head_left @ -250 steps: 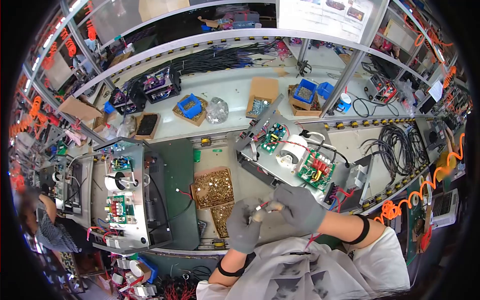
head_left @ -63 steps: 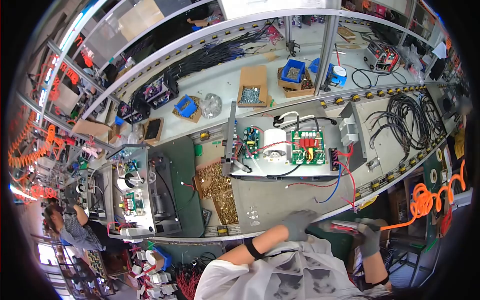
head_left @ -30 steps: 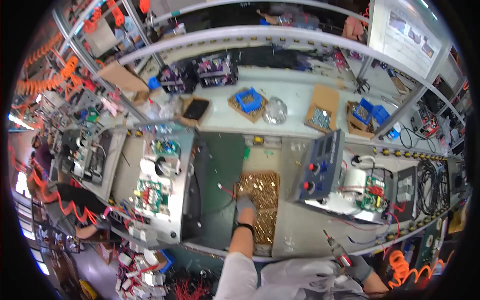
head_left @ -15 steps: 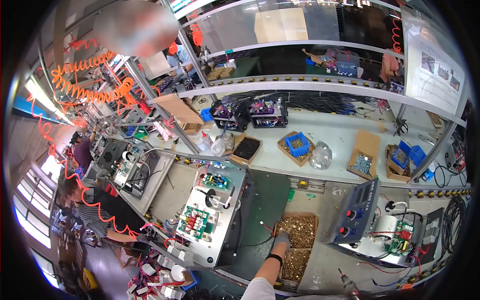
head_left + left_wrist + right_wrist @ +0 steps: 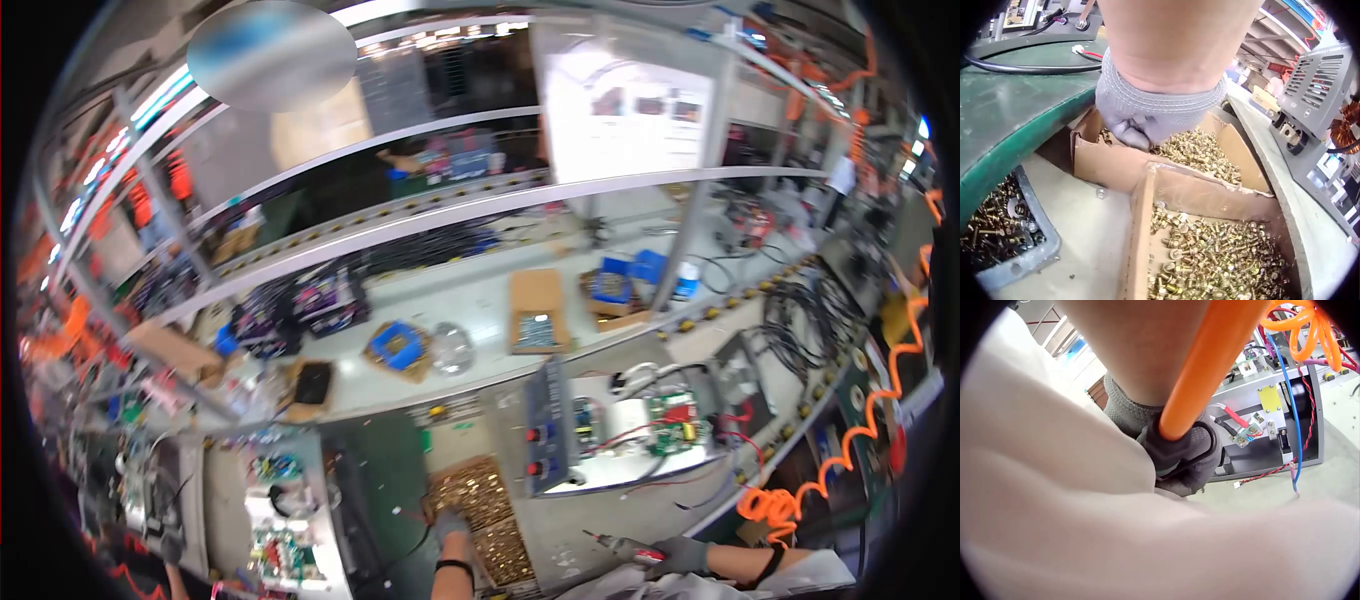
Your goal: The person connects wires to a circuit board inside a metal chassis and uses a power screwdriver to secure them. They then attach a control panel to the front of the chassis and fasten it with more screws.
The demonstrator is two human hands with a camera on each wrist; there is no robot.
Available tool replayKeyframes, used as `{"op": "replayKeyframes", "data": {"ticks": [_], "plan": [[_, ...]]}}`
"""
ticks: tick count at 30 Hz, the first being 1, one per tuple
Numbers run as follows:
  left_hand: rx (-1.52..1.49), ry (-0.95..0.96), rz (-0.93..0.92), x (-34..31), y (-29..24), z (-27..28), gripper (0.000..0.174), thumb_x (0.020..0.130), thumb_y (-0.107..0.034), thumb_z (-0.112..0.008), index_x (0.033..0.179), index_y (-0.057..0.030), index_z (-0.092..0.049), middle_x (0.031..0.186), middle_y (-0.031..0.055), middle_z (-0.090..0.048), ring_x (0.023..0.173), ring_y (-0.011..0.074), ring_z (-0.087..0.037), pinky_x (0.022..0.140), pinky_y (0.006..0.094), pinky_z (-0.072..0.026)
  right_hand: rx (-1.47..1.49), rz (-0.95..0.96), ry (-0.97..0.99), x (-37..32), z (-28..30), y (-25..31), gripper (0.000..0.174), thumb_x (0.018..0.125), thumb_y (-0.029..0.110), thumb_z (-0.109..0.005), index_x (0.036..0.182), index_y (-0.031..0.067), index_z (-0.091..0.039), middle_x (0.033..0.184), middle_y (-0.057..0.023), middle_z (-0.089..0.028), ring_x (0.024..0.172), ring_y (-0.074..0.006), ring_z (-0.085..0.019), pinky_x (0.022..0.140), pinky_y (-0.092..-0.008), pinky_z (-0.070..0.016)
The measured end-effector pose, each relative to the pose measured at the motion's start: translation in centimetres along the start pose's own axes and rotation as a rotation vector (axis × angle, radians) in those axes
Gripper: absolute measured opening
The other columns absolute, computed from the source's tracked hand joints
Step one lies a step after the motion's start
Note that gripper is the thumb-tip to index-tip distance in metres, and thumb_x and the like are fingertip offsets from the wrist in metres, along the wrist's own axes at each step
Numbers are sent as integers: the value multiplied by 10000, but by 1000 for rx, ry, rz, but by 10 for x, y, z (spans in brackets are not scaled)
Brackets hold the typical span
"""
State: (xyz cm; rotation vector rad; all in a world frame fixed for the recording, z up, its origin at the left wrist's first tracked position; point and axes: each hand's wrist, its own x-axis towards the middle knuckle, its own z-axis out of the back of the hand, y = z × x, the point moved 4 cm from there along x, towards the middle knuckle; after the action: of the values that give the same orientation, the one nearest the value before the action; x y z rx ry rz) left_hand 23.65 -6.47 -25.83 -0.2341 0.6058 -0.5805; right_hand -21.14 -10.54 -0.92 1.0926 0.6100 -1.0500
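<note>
In the head view my gloved left hand (image 5: pixel 452 524) reaches into the upper of two cardboard boxes of brass-coloured screws (image 5: pixel 478 492). The left wrist view has this hand (image 5: pixel 1154 115) over the screws (image 5: pixel 1200 153), fingers bent down at the box's near wall; whether they pinch any screw is hidden. Low on the right, my gloved right hand (image 5: pixel 684 554) grips a red and grey power screwdriver (image 5: pixel 630 548), its bit pointing left. From the right wrist, the orange hose (image 5: pixel 1188 381) meets the tool's end in the hand (image 5: pixel 1194 465), partly behind white cloth.
An opened unit with a dark front panel (image 5: pixel 550 425) stands right of the screws, loose wires at its near side. Another opened unit (image 5: pixel 290 520) is at left. Small part boxes (image 5: pixel 400 348) line the back shelf. Coiled orange hose (image 5: pixel 770 508) hangs at right.
Since about two seconds ago, my left hand has gone from near the screwdriver into the screw box, where it stays. The right hand keeps the tool. The head view has swung right since half a second ago.
</note>
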Motion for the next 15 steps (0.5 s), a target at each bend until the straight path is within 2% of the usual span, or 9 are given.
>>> {"op": "replayKeyframes", "data": {"ticks": [4,6,7,8,9,10,12,13,15], "plan": [[-26,44,-27,17,2,-5,333,817,-170,-493,1106,-33,-582,964,199,-649,895,351,-620,758,386,-484,110,-113,34,-14,2,7,661,699,552,-674,1109,45,-568,931,-153,-640,782,-253,-627,681,-334,-490],[-72,-298,28,43,21,-19,217,795,-178,-465,894,-52,-612,703,147,-615,624,308,-594,577,400,-477,60,76,-64,-2,-11,-12,627,711,522,-673,1096,38,-570,934,-153,-640,823,-267,-617,742,-356,-469],[-68,-289,5,62,32,-23,217,795,-178,-465,894,-52,-612,703,147,-615,624,308,-594,577,400,-477,76,98,-115,0,-16,-19,581,718,465,-679,1097,39,-568,941,-166,-633,852,-280,-604,764,-359,-456],[-917,-136,290,81,55,-34,160,797,-215,-485,757,-77,-556,625,123,-563,529,281,-518,494,399,-421,95,86,-130,-6,-12,-17,581,718,465,-679,1097,39,-568,941,-166,-633,852,-280,-604,764,-359,-456],[-1745,73,598,86,54,-51,233,798,-251,-505,620,-101,-501,548,99,-510,433,253,-441,412,398,-366,152,29,-79,-13,-6,-11,563,717,438,-680,1099,41,-567,954,-173,-629,866,-293,-600,771,-365,-452],[-1726,94,593,74,47,-44,233,798,-251,-505,620,-101,-501,548,99,-510,433,253,-441,412,398,-366,209,-26,-25,-19,-8,-10,546,717,412,-680,1102,42,-566,966,-181,-625,880,-305,-596,778,-371,-447],[-1947,627,-2,30,8,0,342,764,-328,-491,553,-166,-274,471,-6,-258,374,157,-220,359,315,-197,205,-12,-58,-19,-13,-25,532,711,383,-678,1107,46,-565,987,-194,-619,908,-322,-593,796,-381,-439],[-1840,613,-233,9,-11,18,386,749,-409,-462,573,-178,-207,480,-37,-155,378,132,-155,368,290,-143,155,34,-114,-17,-13,-33,543,703,415,-682,1091,50,-576,970,-189,-630,892,-318,-606,797,-382,-451],[-1772,608,-121,-31,-34,31,395,764,-411,-468,566,-179,-218,473,-44,-161,373,129,-155,360,290,-147,88,80,-170,-28,-12,-37,577,715,493,-639,1096,64,-581,995,-193,-635,934,-349,-602,835,-405,-443]]}}
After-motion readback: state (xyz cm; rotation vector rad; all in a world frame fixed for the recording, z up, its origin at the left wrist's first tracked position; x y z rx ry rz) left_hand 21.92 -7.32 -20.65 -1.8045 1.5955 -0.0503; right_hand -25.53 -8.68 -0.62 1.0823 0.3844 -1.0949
